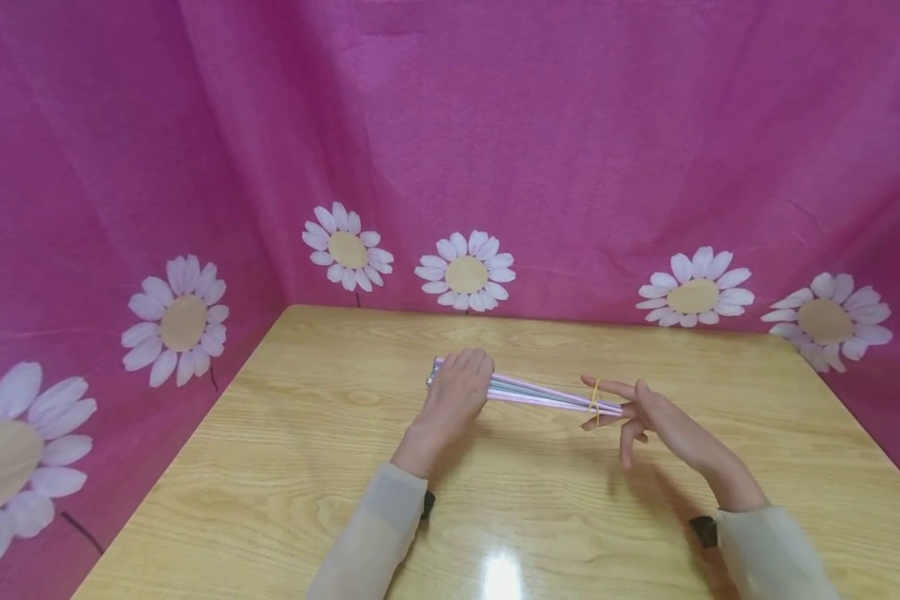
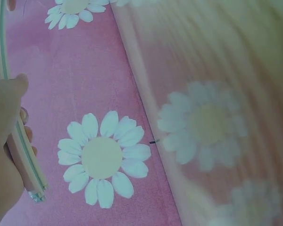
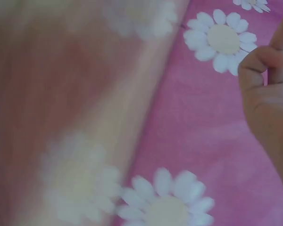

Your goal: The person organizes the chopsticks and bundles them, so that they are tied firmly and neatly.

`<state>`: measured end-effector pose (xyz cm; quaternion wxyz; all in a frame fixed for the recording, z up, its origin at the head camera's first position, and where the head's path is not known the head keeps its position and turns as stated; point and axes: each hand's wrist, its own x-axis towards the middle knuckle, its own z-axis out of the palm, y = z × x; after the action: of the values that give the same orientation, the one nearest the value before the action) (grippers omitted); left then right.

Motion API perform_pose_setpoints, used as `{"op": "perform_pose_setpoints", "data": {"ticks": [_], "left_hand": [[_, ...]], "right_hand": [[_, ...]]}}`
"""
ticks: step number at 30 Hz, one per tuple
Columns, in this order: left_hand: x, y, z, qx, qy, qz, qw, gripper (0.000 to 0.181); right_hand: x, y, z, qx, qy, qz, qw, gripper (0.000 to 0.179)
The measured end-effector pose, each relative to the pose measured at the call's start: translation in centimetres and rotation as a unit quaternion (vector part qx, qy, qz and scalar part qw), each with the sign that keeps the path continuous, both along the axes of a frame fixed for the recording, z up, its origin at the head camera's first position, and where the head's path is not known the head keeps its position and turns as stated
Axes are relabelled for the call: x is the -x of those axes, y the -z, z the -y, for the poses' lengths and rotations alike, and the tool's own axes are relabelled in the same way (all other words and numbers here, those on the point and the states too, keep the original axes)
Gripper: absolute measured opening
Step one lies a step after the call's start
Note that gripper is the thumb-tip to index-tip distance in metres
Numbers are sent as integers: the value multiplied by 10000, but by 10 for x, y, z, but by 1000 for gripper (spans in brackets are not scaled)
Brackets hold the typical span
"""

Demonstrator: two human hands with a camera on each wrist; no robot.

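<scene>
My left hand (image 1: 459,388) grips a bundle of long thin pastel sticks (image 1: 532,392), pale purple and grey-green, near its left end. In the left wrist view the fingers of that hand wrap around the bundle (image 2: 27,157), whose end sticks out below the palm. Toward the bundle's right end, a yellow rubber band (image 1: 597,392) loops around it and is stretched over spread fingers of my right hand (image 1: 663,421). The bundle's right tip reaches in among those fingers. Only part of the right hand (image 3: 269,94) shows in the right wrist view, with no band visible there.
Both hands are above a light wooden table (image 1: 285,433). A pink cloth (image 1: 555,150) with white daisies hangs behind it and along its sides. Dark wrist straps (image 1: 703,531) show at the sleeves.
</scene>
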<state>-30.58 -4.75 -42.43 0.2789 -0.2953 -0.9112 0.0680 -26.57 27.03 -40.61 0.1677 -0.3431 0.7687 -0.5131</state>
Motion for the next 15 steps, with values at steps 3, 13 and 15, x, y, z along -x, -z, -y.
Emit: {"op": "perform_pose_setpoints", "data": {"ticks": [3, 13, 15], "left_hand": [[2, 0, 0, -261, 3, -6, 9997, 14], [3, 2, 7, -545, -504, 139, 9971, 25], [2, 2, 8, -488, -558, 248, 9969, 25]], "right_hand": [[8, 9, 3, 925, -411, 913, 9907, 76], [-17, 24, 42, -453, 1313, -102, 9902, 39], [-26, 27, 50, -666, 1239, -606, 9882, 38]]}}
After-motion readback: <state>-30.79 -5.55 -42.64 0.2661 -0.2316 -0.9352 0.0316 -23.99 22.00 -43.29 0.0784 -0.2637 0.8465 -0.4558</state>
